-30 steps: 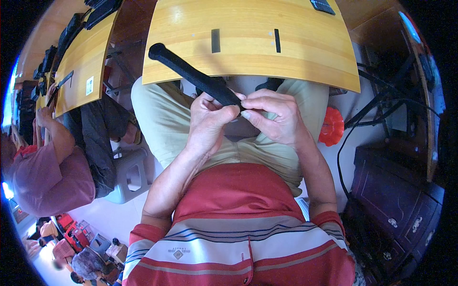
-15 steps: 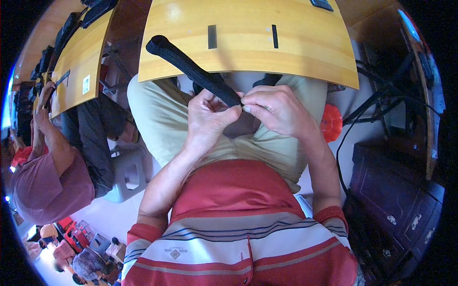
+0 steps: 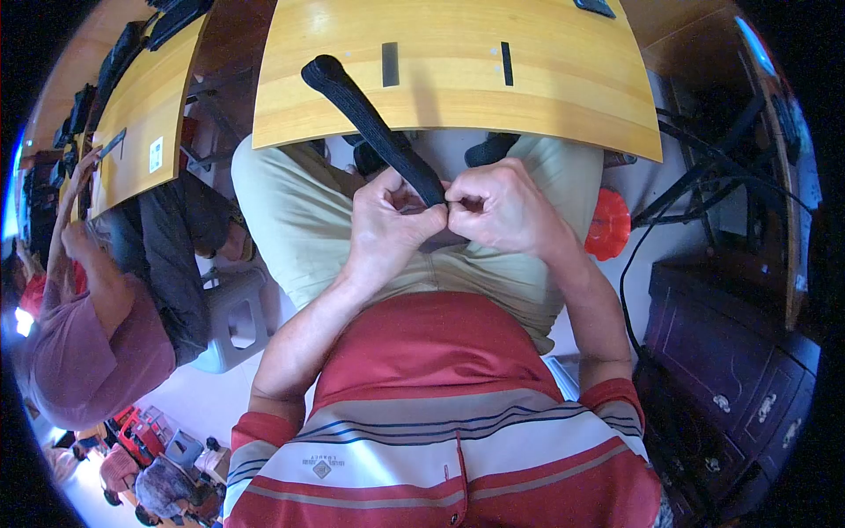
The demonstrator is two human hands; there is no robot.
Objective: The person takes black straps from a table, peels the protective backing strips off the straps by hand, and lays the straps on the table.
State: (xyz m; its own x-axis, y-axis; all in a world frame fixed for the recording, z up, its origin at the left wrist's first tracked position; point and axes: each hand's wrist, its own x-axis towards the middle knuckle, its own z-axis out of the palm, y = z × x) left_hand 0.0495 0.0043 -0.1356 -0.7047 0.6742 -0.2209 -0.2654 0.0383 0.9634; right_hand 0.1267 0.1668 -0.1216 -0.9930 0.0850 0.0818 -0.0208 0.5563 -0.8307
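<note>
The left hand point(image 3: 392, 227) grips the lower end of a black knitted tube point(image 3: 382, 132), while the right hand point(image 3: 503, 209) pinches its tip. The upper part overlaps the surface point(image 3: 563, 97) in view.

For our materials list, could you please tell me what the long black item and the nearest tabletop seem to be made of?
The long black item: probably knitted fabric, matte, given its fine lengthwise ribs. The nearest tabletop: wood or wood-look laminate, with a light sheen, given its yellowish grain and pale highlight.

Shirt point(image 3: 431, 348) is striped red, white, grey and blue; knitted tube point(image 3: 374, 119) is coloured black, trousers point(image 3: 286, 216) done in khaki.
</note>
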